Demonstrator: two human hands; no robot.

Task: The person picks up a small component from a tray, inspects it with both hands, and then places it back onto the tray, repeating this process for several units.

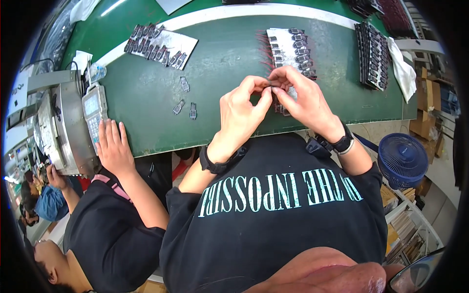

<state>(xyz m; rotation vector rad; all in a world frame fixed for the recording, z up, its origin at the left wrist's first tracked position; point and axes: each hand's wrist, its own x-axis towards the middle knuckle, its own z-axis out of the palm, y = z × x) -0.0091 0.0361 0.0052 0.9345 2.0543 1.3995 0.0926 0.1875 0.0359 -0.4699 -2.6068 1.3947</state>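
My left hand (244,107) and my right hand (308,101) meet over the near side of the green table (224,58). Thumbs and fingertips of both are pinched together around a small dark piece (270,84), mostly hidden by the fingers. Just beyond and partly beneath my hands lies a white board (285,49) bearing two rows of small black modules, with thin red wires sticking out at its sides. Three loose modules, a far one (184,84), a near left one (179,107) and a near right one (193,111), rest on the table to the left.
Another white board (178,43) with several black modules lies far left. A stack of filled boards (372,56) and a white cloth (402,71) are at right. A co-worker's hand (116,146) touches a keypad device (94,107). A blue fan (403,158) stands right.
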